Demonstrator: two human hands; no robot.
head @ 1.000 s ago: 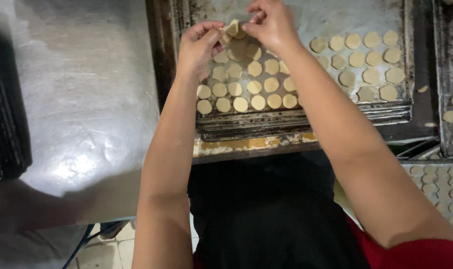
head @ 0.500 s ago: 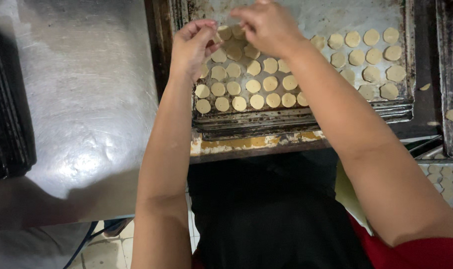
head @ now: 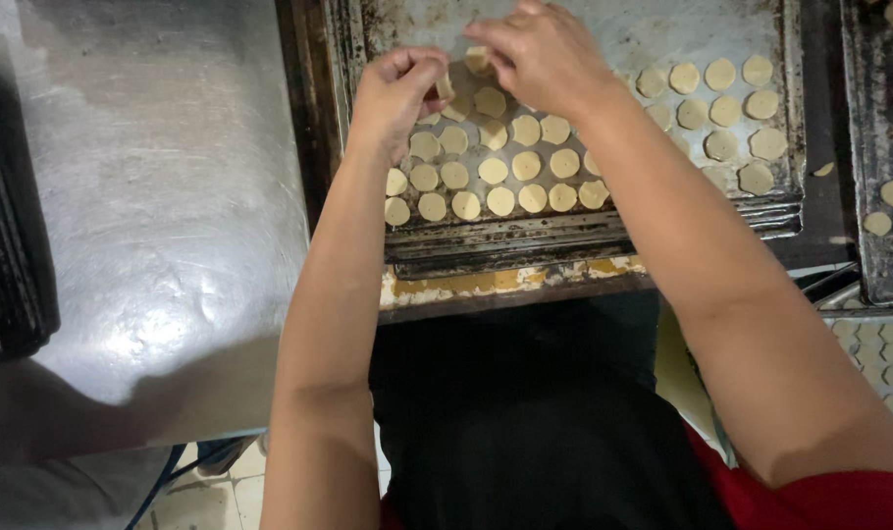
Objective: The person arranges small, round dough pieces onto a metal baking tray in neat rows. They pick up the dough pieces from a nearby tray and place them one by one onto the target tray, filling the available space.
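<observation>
L hand (head: 397,93) & R hand (head: 540,54) grips each pinch dough pieces (head: 463,74) between them, above tray (head: 604,231).

steel table (head: 152,196) | dark tray stack (head: 10,245) | tiled floor (head: 201,496)

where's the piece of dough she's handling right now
In the head view the dough piece is pinched between the left hand and right hand, just above the rows of dough rounds on the baking tray.
</observation>
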